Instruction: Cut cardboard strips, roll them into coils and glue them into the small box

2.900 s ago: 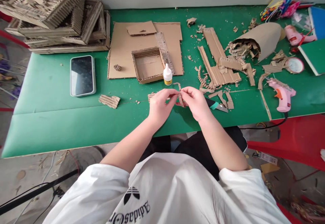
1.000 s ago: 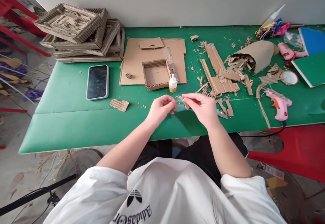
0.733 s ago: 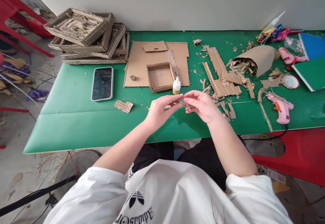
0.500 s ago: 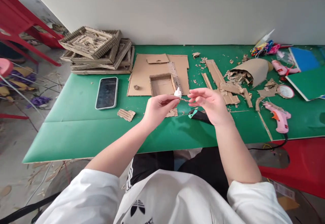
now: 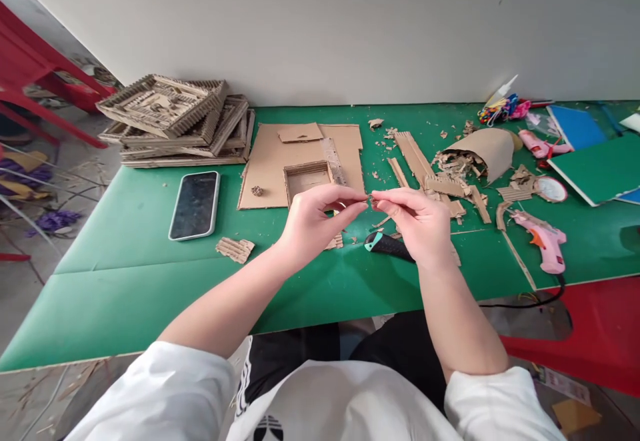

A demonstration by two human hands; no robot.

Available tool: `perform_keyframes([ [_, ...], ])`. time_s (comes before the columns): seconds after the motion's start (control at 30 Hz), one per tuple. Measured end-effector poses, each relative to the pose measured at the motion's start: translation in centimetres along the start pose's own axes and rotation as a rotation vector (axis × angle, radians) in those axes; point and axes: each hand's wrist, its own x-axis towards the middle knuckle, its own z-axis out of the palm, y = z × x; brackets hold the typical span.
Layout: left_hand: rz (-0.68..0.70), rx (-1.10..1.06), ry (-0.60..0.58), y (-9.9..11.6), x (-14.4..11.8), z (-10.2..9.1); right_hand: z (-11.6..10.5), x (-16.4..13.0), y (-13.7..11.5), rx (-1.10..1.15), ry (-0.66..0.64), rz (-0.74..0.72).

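Observation:
My left hand [image 5: 315, 218] and my right hand [image 5: 417, 221] are raised above the green table [image 5: 125, 274], fingertips almost meeting. Between them they pinch a small thin cardboard strip [image 5: 371, 199]. Behind the left hand stands a small open cardboard box [image 5: 306, 178] on a flat cardboard sheet [image 5: 273, 158]. A utility knife [image 5: 383, 244] with a teal tip lies on the table just below my right hand. The glue bottle is hidden behind my hands.
A phone [image 5: 195, 204] lies face up at the left. Stacked cardboard frames [image 5: 170, 118] sit at the back left. Corrugated scraps [image 5: 425, 168], a paper bag [image 5: 483, 151] and a pink glue gun [image 5: 543, 241] lie to the right. A red chair [image 5: 590, 334] stands at the right.
Both hands have lifted off the table and come up higher with the strip. The view tilted up, and the knife now shows beneath my right hand.

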Motion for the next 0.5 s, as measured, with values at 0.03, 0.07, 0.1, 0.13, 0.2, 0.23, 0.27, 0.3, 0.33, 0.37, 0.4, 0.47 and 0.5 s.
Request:
perform_keyframes([
  [0.03,0.013,-0.004,-0.008,0.0,0.0,0.0,0.1,-0.1,0.0,-0.027,0.018,-0.028],
  [0.07,0.031,-0.005,-0.018,-0.1,0.0,-0.1,0.1,-0.2,-0.1,-0.053,0.036,-0.051],
  [0.1,0.055,-0.004,-0.030,-0.1,0.0,-0.2,0.2,-0.2,-0.1,-0.076,0.048,-0.072],
  [0.13,0.081,-0.003,-0.044,-0.1,0.0,-0.3,0.2,-0.3,-0.2,-0.093,0.056,-0.094],
  [0.2,0.129,-0.003,-0.078,0.0,0.0,-0.4,0.2,-0.5,-0.3,-0.123,0.055,-0.145],
  [0.23,0.145,-0.003,-0.095,0.1,-0.1,-0.5,0.2,-0.6,-0.4,-0.140,0.051,-0.175],
  [0.27,0.157,0.000,-0.108,0.1,-0.1,-0.6,0.2,-0.7,-0.4,-0.159,0.051,-0.203],
  [0.3,0.164,0.004,-0.114,0.2,-0.1,-0.6,0.3,-0.9,-0.5,-0.180,0.056,-0.230],
  [0.33,0.168,0.010,-0.114,0.3,-0.2,-0.6,0.3,-1.0,-0.6,-0.198,0.064,-0.253],
  [0.37,0.170,0.014,-0.111,0.4,-0.2,-0.7,0.4,-1.2,-0.6,-0.212,0.070,-0.272],
  [0.4,0.169,0.018,-0.107,0.5,-0.2,-0.7,0.5,-1.3,-0.8,-0.221,0.076,-0.290],
  [0.47,0.161,0.017,-0.103,0.7,-0.3,-0.7,0.7,-1.5,-1.0,-0.244,0.085,-0.317],
  [0.5,0.156,0.013,-0.101,0.7,-0.3,-0.7,0.7,-1.6,-1.0,-0.259,0.091,-0.327],
])
